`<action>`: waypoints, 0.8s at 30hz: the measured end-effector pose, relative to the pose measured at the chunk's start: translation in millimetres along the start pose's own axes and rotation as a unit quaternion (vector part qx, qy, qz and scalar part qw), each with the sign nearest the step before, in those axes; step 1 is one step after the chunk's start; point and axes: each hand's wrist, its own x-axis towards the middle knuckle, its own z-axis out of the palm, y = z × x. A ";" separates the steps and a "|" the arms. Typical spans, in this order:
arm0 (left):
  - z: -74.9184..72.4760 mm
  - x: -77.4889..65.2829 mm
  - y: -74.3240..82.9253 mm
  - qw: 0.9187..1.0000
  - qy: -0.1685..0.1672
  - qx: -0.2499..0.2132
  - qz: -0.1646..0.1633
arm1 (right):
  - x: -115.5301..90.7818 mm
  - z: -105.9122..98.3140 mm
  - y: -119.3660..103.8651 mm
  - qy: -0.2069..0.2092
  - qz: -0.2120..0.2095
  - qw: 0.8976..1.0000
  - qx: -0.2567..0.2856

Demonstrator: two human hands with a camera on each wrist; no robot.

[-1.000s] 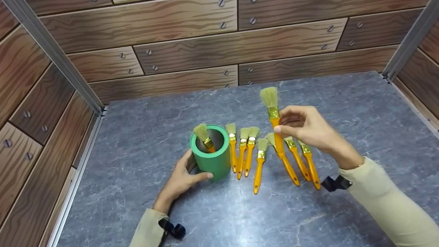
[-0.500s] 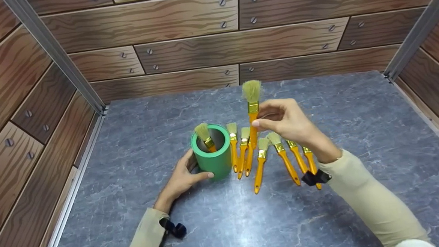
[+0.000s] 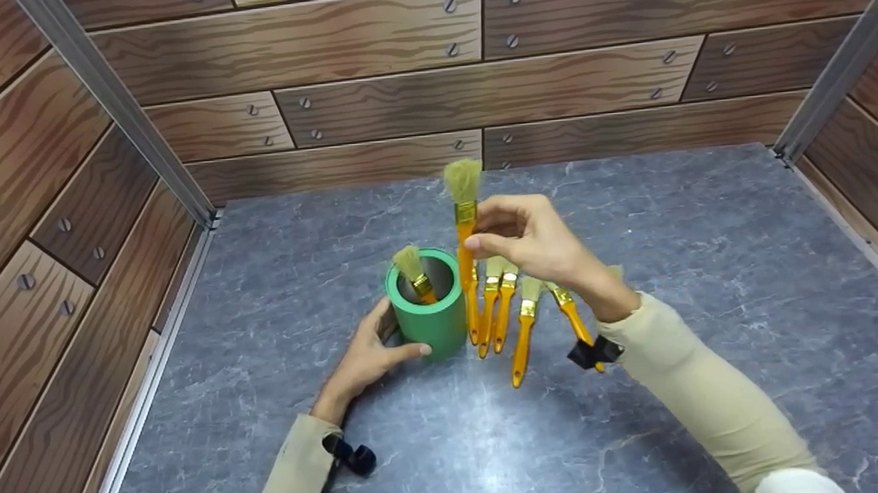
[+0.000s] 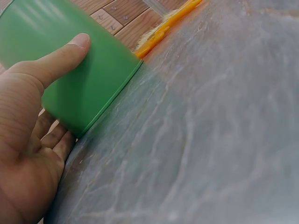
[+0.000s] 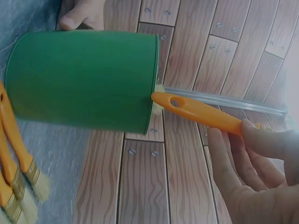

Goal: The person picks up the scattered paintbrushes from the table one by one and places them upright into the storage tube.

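A green can stands upright on the table, open at the top. My left hand grips its lower left side, the thumb across the front and the fingers round behind. Inside the can leans one paintbrush, bristles up. My right hand pinches another paintbrush by its orange handle, between thumb and fingers, with the pale bristles on top. In the right wrist view the holed end of this handle is right at the can's rim.
Several paintbrushes with orange handles lie on the grey marbled table right of the can, bristles facing away. The right forearm hides some of them. Wood-patterned walls enclose the back and sides.
My right hand has carried its paintbrush leftward, from over the brushes on the right to beside the can's rim. The left hand keeps its hold on the can.
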 end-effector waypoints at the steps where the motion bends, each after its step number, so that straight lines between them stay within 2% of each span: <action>1: 0.3 -0.1 0.1 1.000 0.000 0.002 -0.001 | 1.4 2.1 -0.1 -0.001 -0.005 1.000 -0.002; 10: 0.0 1.1 -0.5 1.000 0.000 0.002 -0.005 | 12.0 19.5 -0.4 -0.013 -0.022 1.000 0.007; 24: 0.0 0.4 0.7 1.000 -0.004 -0.005 -0.004 | 20.1 45.0 17.1 -0.050 -0.038 0.998 -0.031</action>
